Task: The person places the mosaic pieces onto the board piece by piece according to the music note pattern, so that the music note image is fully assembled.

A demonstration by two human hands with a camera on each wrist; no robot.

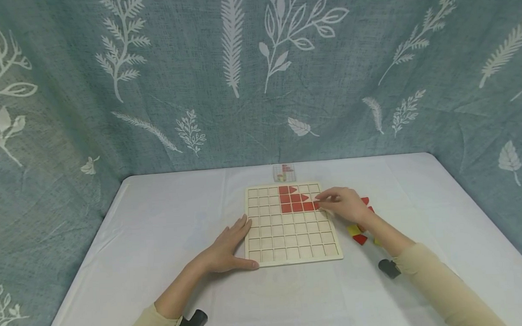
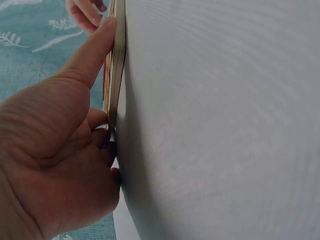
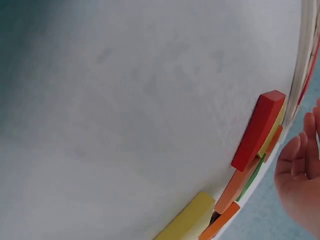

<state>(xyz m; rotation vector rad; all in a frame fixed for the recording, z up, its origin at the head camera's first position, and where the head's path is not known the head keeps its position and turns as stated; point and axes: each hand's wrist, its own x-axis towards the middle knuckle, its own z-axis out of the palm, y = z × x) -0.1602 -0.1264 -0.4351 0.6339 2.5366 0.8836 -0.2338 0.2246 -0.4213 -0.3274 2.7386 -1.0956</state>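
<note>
1. At the right edge of the gridded board (image 1: pixel 292 241), the right hand (image 1: pixel 342 203) has bent fingers at a red end piece (image 1: pixel 317 205); I cannot tell whether they pinch it or merely touch it.
2. That piece lies at the right end of the board's third row from the far side. It looks small, light and stiff, with smooth painted faces that could slip; opposite side edges should give the surest hold, since a flat press would only slide it.
3. At the board's left side, the left hand (image 1: pixel 227 245) has spread fingers on the rim, its thumb on the near corner.
4. The board looks like pale wood: rigid, modest in weight, hardly fragile. Its thick rim is the place to hold.
5. Right of the board, loose pieces lie on the table (image 1: pixel 180 204), among them a red block (image 3: pixel 257 132) and a yellow block (image 3: pixel 187 217); their thick sides should suit a fingertip grip.
6. Just beyond the board's far edge is a small pattern card (image 1: pixel 284 172).
</note>
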